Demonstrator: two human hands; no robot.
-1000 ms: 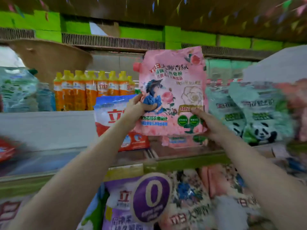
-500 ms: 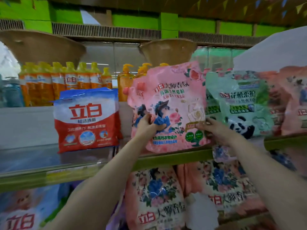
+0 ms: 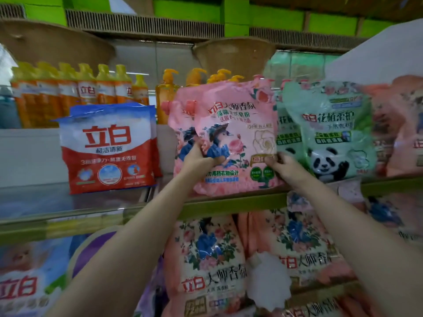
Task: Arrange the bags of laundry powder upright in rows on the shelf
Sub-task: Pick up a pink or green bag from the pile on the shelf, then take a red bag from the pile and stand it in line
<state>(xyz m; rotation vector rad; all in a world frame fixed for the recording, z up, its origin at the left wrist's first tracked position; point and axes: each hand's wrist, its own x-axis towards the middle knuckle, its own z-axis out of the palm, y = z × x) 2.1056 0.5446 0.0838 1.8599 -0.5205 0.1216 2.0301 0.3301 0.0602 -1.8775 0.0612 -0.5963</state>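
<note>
Both the left hand (image 3: 198, 159) and the right hand (image 3: 282, 165) grip the pink bag (image 3: 231, 136), which stands upright at the front edge of the shelf (image 3: 240, 203), touching the green bag (image 3: 329, 131) on its right, with open shelf toward the red bag (image 3: 107, 145).

We see a pink bag (image 3: 231, 133) printed with roses, a red-and-white bag (image 3: 107, 147), a mint-green panda bag (image 3: 332, 131), and orange bottles (image 3: 68, 90).
</note>
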